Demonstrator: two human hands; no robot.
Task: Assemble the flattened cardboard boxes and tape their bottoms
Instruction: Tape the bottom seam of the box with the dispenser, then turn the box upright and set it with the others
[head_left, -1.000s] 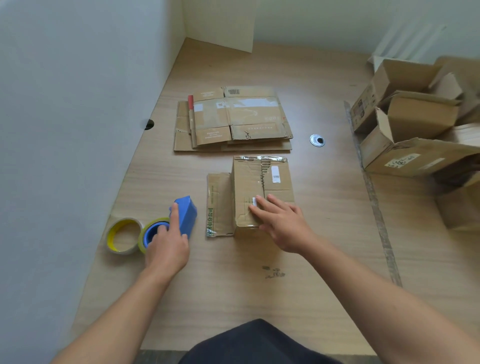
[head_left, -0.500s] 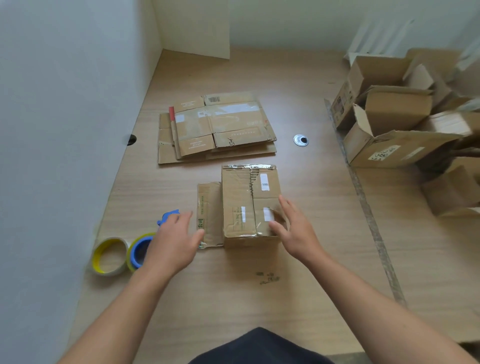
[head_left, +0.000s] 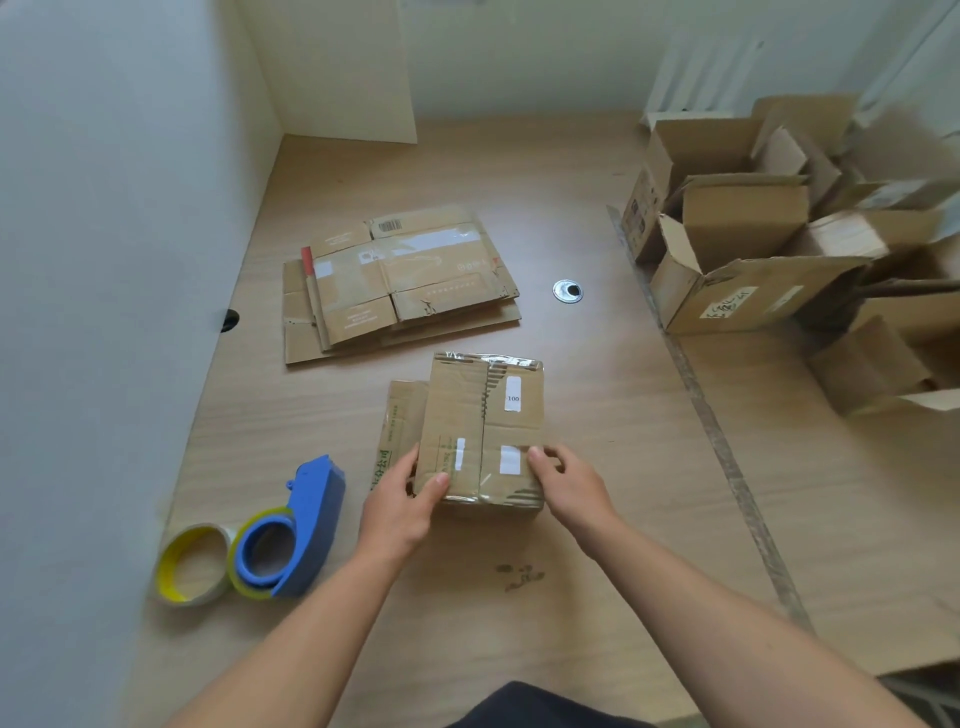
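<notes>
We see the small cardboard box (head_left: 483, 415) lying mid-table (head_left: 597, 519), with shiny tape at its far end. The left hand (head_left: 397, 501) grips its near left corner, fingers curled round it. The right hand (head_left: 569, 486) pinches the near right corner. The blue tape dispenser (head_left: 317, 509) and a spare tape roll (head_left: 169, 571) sit by the left edge. Flattened boxes (head_left: 400, 286) lie beyond, and assembled boxes (head_left: 727, 244) stand at the right edge.

Matt cardboard box (head_left: 483, 431), glossy tape (head_left: 485, 359)
</notes>
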